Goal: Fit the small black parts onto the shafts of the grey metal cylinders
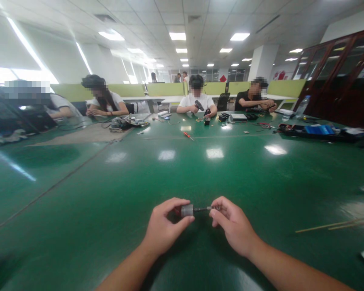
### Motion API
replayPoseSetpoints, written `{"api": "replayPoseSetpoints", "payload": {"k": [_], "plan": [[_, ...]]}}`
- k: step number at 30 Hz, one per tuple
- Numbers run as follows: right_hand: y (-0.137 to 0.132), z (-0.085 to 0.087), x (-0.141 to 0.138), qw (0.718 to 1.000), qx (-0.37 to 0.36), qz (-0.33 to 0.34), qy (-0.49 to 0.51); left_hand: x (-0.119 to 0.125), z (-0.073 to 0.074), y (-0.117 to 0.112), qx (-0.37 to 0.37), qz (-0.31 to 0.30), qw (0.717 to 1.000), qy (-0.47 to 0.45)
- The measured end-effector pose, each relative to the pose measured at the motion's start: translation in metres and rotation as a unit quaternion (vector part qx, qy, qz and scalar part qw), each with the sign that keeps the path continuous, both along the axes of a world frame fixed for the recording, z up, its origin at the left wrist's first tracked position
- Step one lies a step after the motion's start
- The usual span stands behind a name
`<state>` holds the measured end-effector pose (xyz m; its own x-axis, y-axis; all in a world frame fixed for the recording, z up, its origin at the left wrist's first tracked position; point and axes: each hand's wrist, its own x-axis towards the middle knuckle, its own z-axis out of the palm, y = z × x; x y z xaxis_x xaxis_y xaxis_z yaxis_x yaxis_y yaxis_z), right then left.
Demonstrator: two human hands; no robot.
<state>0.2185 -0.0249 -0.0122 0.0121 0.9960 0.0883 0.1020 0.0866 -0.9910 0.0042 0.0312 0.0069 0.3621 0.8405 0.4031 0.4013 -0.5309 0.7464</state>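
Observation:
My left hand [163,228] is closed on a small grey metal cylinder [187,210], pinched between thumb and fingers just above the green table [115,190]. A thin dark shaft [202,209] sticks out of the cylinder to the right. My right hand [233,228] pinches the far end of that shaft with thumb and fingertips. Both hands hover near the table's front edge, close together.
Several people sit along the far side of the table with tools and parts, one holding a dark power tool [199,105]. A red screwdriver [188,136] lies mid-table. Thin wooden sticks [336,224] lie at the right, and a black tray of items [318,132] at far right.

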Motion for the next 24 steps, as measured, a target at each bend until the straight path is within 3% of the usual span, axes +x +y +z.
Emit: {"api": "replayPoseSetpoints", "payload": {"k": [11,15,19,24], "plan": [[0.0,-0.002,0.0,1.0,-0.003,-0.002,0.013,0.0,0.0,0.001,-0.003,0.003,1.0,0.005],[0.002,0.0,0.002,0.995,0.028,-0.043,0.082,-0.002,-0.004,0.003,-0.024,0.011,1.0,-0.001],[0.008,0.0,0.005,0.977,0.019,-0.109,0.181,-0.004,-0.008,0.007,-0.061,0.023,0.997,-0.037],[0.015,-0.004,0.003,0.978,-0.046,-0.059,0.197,-0.003,-0.008,0.013,-0.15,0.036,0.976,-0.155]]}}
